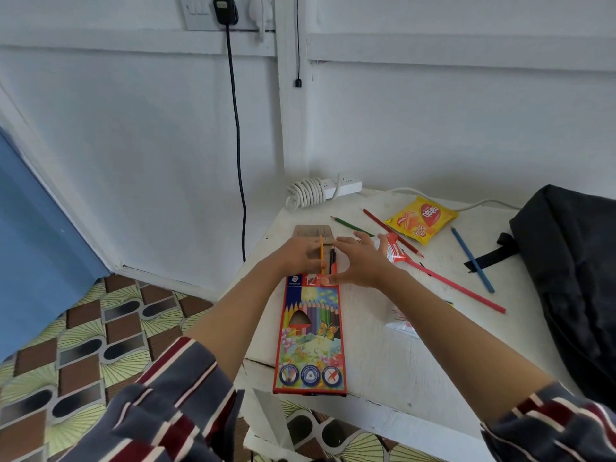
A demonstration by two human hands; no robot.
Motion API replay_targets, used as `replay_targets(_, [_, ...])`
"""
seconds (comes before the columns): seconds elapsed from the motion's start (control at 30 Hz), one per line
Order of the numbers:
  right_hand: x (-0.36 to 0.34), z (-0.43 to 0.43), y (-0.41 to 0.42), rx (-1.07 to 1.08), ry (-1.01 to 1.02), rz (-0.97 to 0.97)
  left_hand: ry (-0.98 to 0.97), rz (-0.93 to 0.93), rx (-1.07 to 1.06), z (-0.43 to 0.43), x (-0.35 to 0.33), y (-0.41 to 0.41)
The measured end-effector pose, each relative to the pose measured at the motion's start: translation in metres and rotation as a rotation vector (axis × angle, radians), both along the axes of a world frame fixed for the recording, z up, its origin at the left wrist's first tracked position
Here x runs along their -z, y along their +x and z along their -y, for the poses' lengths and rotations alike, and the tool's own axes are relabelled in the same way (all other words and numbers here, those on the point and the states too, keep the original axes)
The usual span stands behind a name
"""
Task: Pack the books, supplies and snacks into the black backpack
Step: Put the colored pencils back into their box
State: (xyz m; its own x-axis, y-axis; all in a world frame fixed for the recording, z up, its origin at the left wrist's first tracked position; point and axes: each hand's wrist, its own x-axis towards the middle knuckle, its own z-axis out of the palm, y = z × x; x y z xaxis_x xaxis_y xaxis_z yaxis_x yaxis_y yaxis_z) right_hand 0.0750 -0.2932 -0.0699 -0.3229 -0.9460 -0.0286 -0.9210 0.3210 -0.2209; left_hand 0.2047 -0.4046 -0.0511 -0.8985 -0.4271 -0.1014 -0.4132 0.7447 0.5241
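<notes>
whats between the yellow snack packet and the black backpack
Head view: a blue pencil lies on the white table between the yellow snack packet and the black backpack.

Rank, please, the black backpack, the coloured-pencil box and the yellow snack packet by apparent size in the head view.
1. black backpack, largest, though partly cropped by the frame.
2. coloured-pencil box, nearer the camera, which may enlarge it.
3. yellow snack packet, smallest, lying farther back.

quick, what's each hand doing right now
Left hand: pinches a yellow pencil at the pencil box mouth.
Right hand: open, fingers spread, thumb on the box.
</notes>
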Motion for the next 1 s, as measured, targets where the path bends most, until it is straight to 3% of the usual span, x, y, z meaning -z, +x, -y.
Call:
replay_targets(0.27, [-0.002, 0.0, 0.001, 0.033, 0.027, -0.016, -0.041, 0.07, 0.078, 0.002, 0.002, 0.001])
replay_targets(0.47, [-0.004, -0.001, 0.004, 0.032, 0.047, -0.016, 0.07, -0.054, 0.0, 0.0, 0.008, 0.003])
replay_targets(0.7, [-0.007, 0.0, 0.007, 0.022, 0.081, -0.058, 0.027, -0.15, 0.015, 0.0, 0.004, 0.0])
replay_targets(0.83, [-0.019, -0.003, 0.004, 0.017, 0.054, 0.08, 0.009, -0.325, -0.091, -0.001, -0.002, -0.009])
replay_targets(1.0, [-0.047, -0.015, -0.032, 0.115, -0.203, 0.26, 0.047, -0.395, -0.071, 0.002, -0.014, -0.027])
